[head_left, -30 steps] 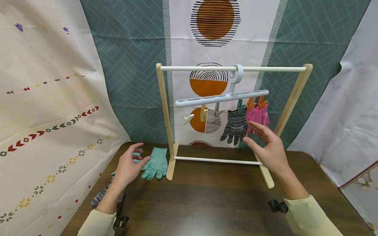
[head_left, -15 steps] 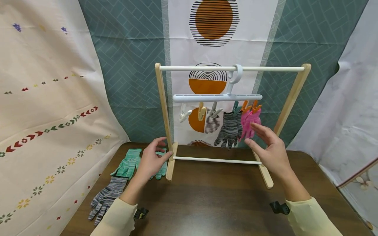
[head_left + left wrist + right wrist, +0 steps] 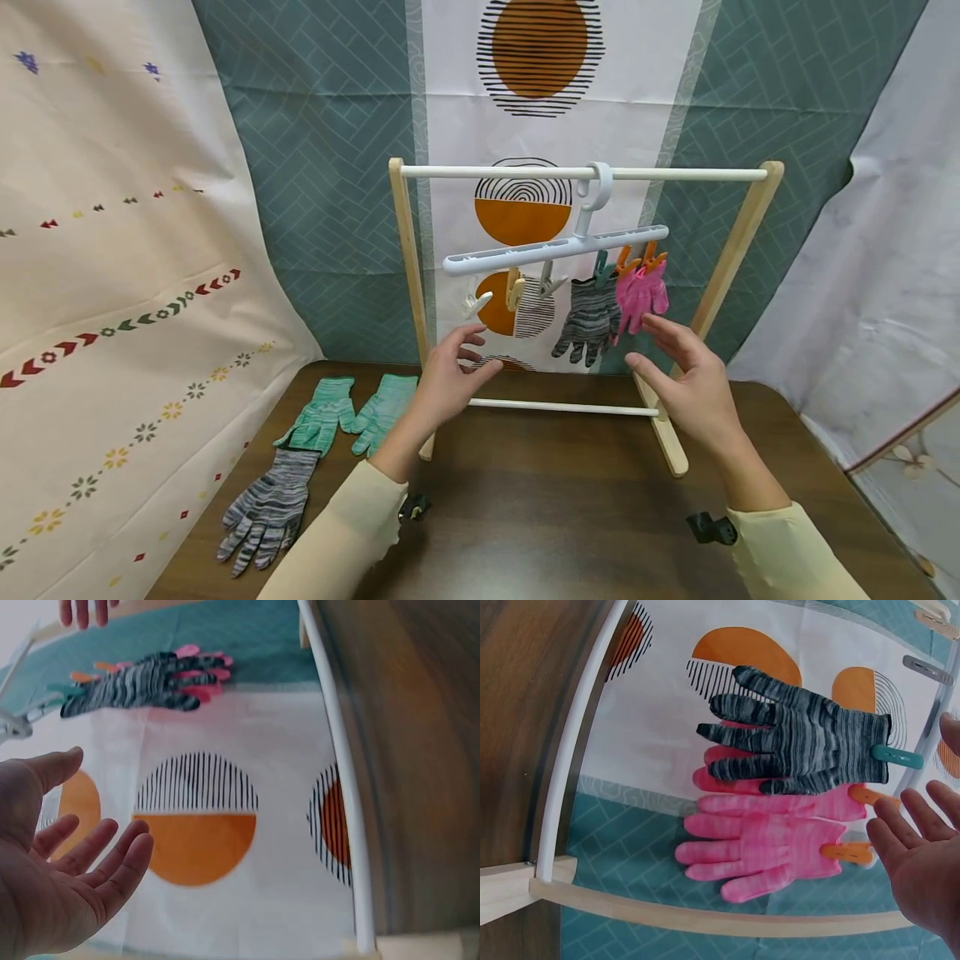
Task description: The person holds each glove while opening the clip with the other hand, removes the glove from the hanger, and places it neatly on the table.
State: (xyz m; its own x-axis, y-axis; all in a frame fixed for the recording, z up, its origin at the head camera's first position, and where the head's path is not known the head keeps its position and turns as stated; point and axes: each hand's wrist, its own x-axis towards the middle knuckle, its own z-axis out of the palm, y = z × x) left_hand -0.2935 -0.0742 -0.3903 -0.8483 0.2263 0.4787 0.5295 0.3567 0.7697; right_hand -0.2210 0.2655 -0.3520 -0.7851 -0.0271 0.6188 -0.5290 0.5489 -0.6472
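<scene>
A pale blue hanger [image 3: 555, 250] hooks over the rack's top rod, its bar sloping up to the right. Clipped under it are a grey-black striped glove [image 3: 587, 321] in a teal clothespin [image 3: 898, 756] and pink gloves [image 3: 765, 851] in orange clothespins [image 3: 847, 851]. White [image 3: 476, 304], yellow [image 3: 514, 292] and grey [image 3: 550, 282] clothespins hang from its left half. My left hand [image 3: 452, 377] is below the white clothespin, fingers relaxed and holding nothing. My right hand [image 3: 688, 379], thumb and fingers apart, is just below the pink gloves and holds nothing.
On the table's left lie two green gloves [image 3: 321, 412] and a grey-black striped glove [image 3: 273, 500] overlapping one of them. The wooden rack [image 3: 738, 242] stands at the back, a white lower rod [image 3: 562, 407] joining its feet. Patterned cloth [image 3: 315, 125] hangs behind.
My left hand has moved right, from over the green gloves to below the hanger's left end. The hanger has swung to level and back to a slant. My right hand has barely moved.
</scene>
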